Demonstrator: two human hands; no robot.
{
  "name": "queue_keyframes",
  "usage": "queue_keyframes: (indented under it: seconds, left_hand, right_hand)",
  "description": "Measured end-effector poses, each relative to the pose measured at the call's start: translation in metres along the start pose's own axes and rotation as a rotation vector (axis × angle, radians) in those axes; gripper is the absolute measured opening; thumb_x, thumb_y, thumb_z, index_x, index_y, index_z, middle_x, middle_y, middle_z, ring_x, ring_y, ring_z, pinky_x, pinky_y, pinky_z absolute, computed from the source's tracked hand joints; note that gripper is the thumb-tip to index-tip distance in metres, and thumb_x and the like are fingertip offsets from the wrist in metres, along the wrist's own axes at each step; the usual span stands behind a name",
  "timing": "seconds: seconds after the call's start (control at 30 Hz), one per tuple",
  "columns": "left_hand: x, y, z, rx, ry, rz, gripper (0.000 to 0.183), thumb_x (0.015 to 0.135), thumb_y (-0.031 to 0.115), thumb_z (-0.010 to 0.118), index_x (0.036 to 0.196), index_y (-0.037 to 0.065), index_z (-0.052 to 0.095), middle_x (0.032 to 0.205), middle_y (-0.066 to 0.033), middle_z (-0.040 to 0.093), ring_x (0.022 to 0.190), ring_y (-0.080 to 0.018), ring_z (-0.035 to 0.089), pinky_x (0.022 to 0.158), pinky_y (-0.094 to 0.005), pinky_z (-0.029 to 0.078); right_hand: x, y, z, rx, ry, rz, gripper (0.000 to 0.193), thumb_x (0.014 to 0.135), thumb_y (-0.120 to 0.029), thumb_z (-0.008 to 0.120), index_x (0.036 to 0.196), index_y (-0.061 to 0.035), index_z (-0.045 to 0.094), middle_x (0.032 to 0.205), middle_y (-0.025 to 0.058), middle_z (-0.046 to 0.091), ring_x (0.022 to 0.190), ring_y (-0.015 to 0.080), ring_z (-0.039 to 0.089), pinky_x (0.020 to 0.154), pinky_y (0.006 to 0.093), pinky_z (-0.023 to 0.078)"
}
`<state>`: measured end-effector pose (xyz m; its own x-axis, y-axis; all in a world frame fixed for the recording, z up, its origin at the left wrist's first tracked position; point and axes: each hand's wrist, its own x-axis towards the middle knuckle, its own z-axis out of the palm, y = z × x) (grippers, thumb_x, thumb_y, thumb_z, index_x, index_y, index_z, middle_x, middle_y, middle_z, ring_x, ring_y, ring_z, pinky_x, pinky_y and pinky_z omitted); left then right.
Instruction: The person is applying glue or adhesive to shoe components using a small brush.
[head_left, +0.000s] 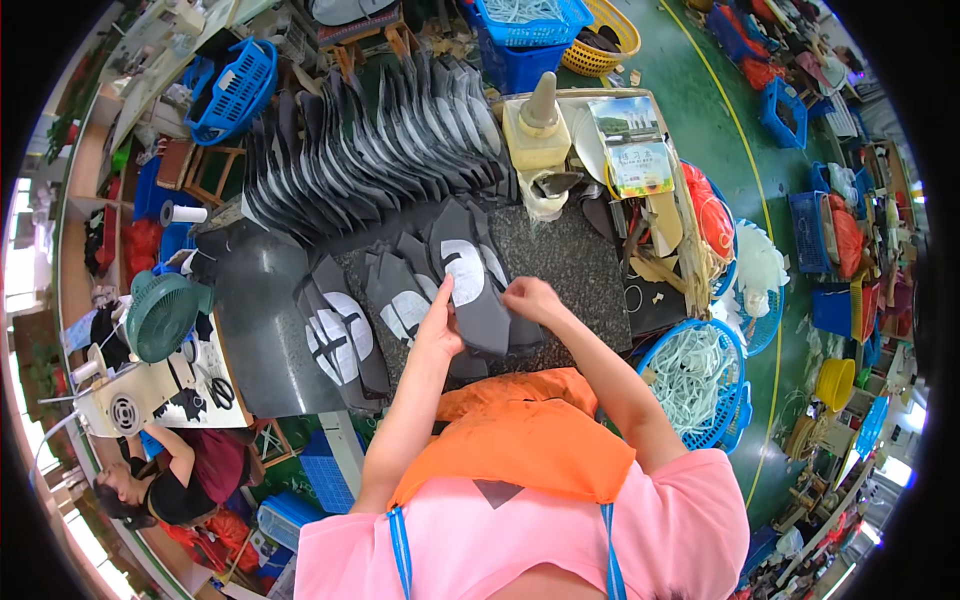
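Observation:
My left hand (437, 328) is closed on the left edge of a dark grey, pointed sheet piece (482, 322) with a white patch, which looks like a shoe-upper part. At its right edge my right hand (532, 300) has its fingers pinched together; whatever lies between the fingertips is too small to make out. Similar pieces (400, 292) overlap on the speckled dark worktop (590, 300) beneath and to the left. Further left lies another small group of pieces (340, 340) with white patches.
A long row of upright grey pieces (380, 150) lines the back. Right of it stand a yellowish container (538, 135) with a cone and a booklet (632, 145). A blue basket (740, 350) holds white strips. At left are a green fan (165, 312), a sewing machine (130, 400) and a co-worker (190, 470).

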<state>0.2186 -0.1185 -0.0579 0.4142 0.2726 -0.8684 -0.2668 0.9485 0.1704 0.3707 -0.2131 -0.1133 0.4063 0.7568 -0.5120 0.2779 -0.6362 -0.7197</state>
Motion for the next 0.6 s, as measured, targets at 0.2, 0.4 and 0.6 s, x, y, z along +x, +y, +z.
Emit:
queue_keyframes:
  seconds: [0.2,0.4,0.6]
  left_hand:
    - [-0.019,0.062,0.043,0.260,-0.357,0.748,0.029,0.085,0.008,0.050,0.114,0.005,0.046,0.100,-0.0083,0.058,0.095,-0.0194,0.056,0.083,-0.0342,0.046]
    - [-0.016,-0.036,-0.012,-0.018,-0.196,0.541,0.032,0.087,0.009,0.049,0.117,0.006,0.041,0.113,-0.0060,0.052,0.103,-0.0192,0.052,0.086,-0.0343,0.044]
    - [0.013,-0.054,-0.048,0.137,-0.165,0.276,0.028,0.088,0.015,0.050,0.114,0.007,0.042,0.111,-0.0043,0.052,0.099,-0.0184,0.053,0.083,-0.0346,0.045]
  right_hand:
    - [0.091,-0.009,-0.095,0.126,1.007,-0.286,0.056,0.070,-0.027,0.068,0.112,0.0023,0.046,0.099,0.0170,0.050,0.092,0.0278,0.049,0.078,0.0357,0.039]
    - [0.053,-0.029,-0.120,-0.414,0.614,-0.584,0.023,0.083,-0.022,0.055,0.100,-0.0077,0.059,0.086,0.0137,0.058,0.076,0.0339,0.056,0.065,0.0399,0.045]
    - [0.013,-0.069,-0.076,0.411,-0.164,-0.138,0.024,0.079,-0.018,0.061,0.094,0.0015,0.062,0.076,0.0088,0.063,0.068,0.0129,0.063,0.056,0.0226,0.050]
